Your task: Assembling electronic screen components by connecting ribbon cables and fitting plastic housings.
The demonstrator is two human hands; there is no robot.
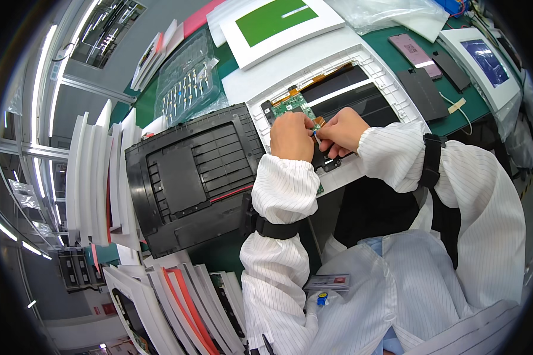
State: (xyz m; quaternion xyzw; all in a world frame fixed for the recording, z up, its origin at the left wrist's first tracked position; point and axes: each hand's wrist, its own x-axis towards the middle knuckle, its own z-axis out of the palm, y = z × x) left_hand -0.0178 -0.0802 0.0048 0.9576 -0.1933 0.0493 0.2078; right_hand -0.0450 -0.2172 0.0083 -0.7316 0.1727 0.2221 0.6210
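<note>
An opened device lies in front of me, its white frame (391, 77) holding dark panels and a green circuit board (290, 105). My left hand (292, 137) is at the board's near edge, fingers closed. Close beside it, my right hand (346, 131) is pinched shut over the same spot. A small orange flat cable (318, 122) and a thin pale piece show between the fingertips; what either hand grips is too small and hidden to name. The black back cover (175, 171) rests open to the left, against the white frame, with a red wire along it.
A clear tray (189, 83) of small parts stands at the far left. White foam boards (89, 177) are stacked upright on the left, more (177, 302) below. A white-framed green-screened panel (278, 23) lies behind. Far right are a phone (410, 53), black pieces (423, 94) and a cable.
</note>
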